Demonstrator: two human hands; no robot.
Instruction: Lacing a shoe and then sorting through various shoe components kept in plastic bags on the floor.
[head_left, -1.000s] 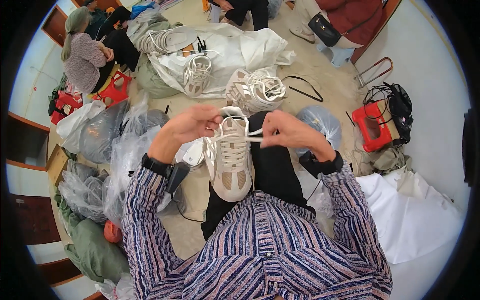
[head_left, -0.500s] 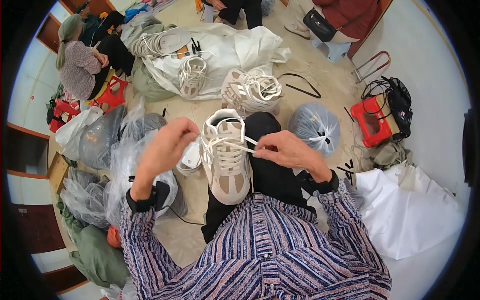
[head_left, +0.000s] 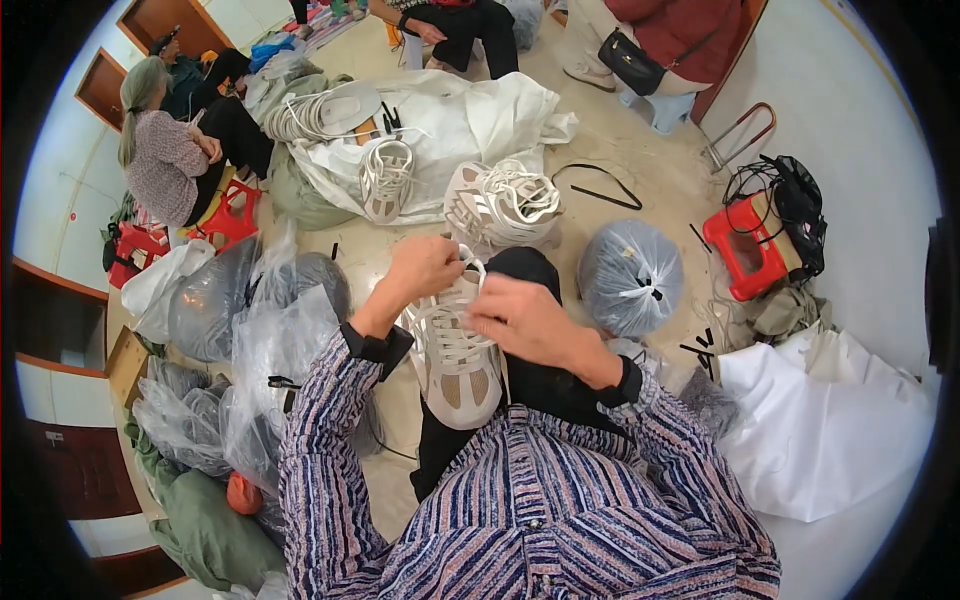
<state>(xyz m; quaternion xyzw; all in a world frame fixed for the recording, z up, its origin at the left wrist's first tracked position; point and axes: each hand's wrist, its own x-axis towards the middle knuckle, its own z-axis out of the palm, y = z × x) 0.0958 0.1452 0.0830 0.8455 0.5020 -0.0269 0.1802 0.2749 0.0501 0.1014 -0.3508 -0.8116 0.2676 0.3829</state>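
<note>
Beige sneaker [head_left: 460, 390] on thigh: left hand [head_left: 425, 268] pinching lace [head_left: 481, 268], right hand [head_left: 530, 320] hiding its hold; uneven tugging could tip it!

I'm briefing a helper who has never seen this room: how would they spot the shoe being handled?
Find the striped shirt at the bottom, then the black trousers just above it. Over them sits a beige and white shoe, its toe toward the shirt. Unlike the shoes farther off, it alone has the person's left hand and right hand at it.
</note>
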